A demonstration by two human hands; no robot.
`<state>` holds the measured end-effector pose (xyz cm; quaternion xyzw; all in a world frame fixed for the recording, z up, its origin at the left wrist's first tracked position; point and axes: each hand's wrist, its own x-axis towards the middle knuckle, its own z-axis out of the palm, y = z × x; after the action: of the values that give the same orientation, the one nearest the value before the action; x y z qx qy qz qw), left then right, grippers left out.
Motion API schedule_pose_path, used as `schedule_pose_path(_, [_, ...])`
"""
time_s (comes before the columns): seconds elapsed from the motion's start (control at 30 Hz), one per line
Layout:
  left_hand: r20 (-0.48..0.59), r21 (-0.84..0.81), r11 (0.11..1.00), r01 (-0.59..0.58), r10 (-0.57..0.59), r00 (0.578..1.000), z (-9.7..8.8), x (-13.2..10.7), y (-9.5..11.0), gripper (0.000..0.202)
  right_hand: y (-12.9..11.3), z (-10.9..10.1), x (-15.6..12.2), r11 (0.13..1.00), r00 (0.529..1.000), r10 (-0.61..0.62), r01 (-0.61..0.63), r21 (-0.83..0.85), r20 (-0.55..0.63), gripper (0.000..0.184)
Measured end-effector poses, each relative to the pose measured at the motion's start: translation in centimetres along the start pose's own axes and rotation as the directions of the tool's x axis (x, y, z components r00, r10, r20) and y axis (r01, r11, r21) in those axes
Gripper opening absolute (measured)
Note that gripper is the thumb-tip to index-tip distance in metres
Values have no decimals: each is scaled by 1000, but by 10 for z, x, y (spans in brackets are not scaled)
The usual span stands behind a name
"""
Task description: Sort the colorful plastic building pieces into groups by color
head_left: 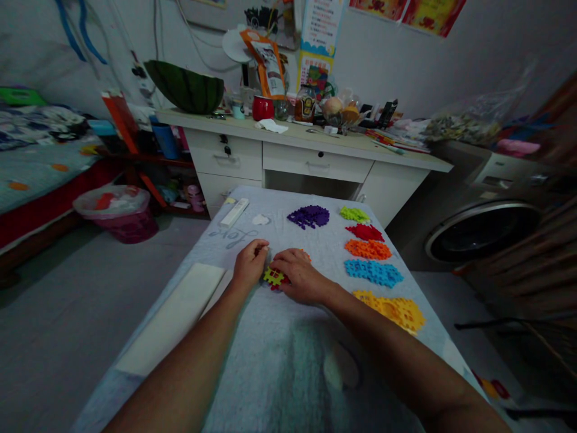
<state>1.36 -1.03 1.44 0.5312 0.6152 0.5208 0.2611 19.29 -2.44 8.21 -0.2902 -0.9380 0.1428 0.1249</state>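
six single-colour piles (368,249) sit sorted, the right hand (301,276) covering still-mixed pieces (273,276), left hand (249,264) curled, both grips unclear.

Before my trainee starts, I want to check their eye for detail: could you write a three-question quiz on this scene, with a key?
1. True or false: the purple pile lies to the left of the red pile.
2. Put in order, farthest from the person first: blue pile, yellow pile, light green pile.
3. Which hand lies over part of the green and red pieces mid-table?

Key:
1. True.
2. Light green, blue, yellow.
3. The right hand.
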Motion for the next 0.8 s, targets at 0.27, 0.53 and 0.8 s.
schedule_pose_path(0.27, [9,-9,1000,-10,10,1000,1,1,-6,27,30,-15,-10,992,981,125,-122,30,-149,51])
schedule_pose_path(0.53, [35,8,1000,1,-1,999,1,0,-5,28,142,-52,-24,956,854,282,-289,51,-437,27])
schedule_pose_path(0.8, [44,4,999,32,-32,999,1,0,-5,28,249,-84,-22,649,538,646,-760,19,-541,7])
